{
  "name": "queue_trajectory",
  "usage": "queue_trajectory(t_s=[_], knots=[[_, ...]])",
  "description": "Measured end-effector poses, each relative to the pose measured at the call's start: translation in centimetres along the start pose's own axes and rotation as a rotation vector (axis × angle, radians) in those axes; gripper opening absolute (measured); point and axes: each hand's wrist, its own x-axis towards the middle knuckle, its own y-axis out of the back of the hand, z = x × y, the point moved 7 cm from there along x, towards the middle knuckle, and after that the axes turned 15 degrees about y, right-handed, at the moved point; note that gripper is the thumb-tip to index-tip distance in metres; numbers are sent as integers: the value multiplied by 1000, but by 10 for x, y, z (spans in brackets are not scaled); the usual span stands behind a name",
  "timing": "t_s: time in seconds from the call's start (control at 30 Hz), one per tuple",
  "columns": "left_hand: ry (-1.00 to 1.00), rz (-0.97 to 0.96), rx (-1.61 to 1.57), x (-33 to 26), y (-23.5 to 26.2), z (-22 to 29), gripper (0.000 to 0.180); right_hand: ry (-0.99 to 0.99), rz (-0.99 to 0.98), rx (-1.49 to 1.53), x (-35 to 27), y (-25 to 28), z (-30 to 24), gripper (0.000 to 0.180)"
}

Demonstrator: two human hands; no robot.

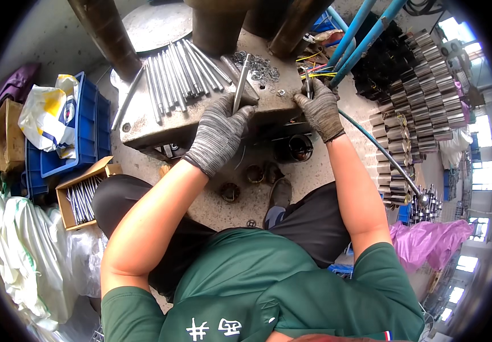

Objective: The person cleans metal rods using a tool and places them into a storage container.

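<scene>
Steel rod (pixel 241 84) held near upright, slightly tilted, its lower end inside the gloved left hand (pixel 218 134), fingers closed around it. The rod rises over the front edge of the metal bench (pixel 143 122), its upper end reaching toward the pile of small washers (pixel 259 68).

Right hand (pixel 320 108), also in a grey knit glove, rests at the right end of the bench, fingertips pinched around a small metal tool or part (pixel 307 80); exact kind cannot be told. One loose washer (pixel 280 92) lies on the bench between the two hands.

To the left of the held rod, a fan of like steel rods (pixel 177 77) lies flat on the bench top. Dark cylindrical columns (pixel 217 25) stand behind the bench.

Beyond the right hand, two blue pipes (pixel 360 34) run diagonally. Farther right, stacked rows of short metal sleeves (pixel 422 85).

At lower left, an open cardboard box (pixel 80 196) holds more rods, beside a blue plastic crate (pixel 89 131) with a white and yellow bag (pixel 46 114) on it. Lower right, a purple plastic bag (pixel 428 239).

The person sits in a green shirt and dark trousers, one shoe (pixel 280 196) on the concrete floor below the bench.
</scene>
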Motion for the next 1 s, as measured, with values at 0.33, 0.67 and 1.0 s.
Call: queue_trajectory(t_s=[0.33,0.67,1.0], knots=[[194,-38,-324,-3,17,-15,15,-461,80,1526,-24,-3,-35,42],[282,-105,-591,-1,23,-21,14,552,-123,-12,-35,18,-137,62],[252,-128,-590,-1,22,-17,10,627,-143,-61,-36,21,-145,60]])
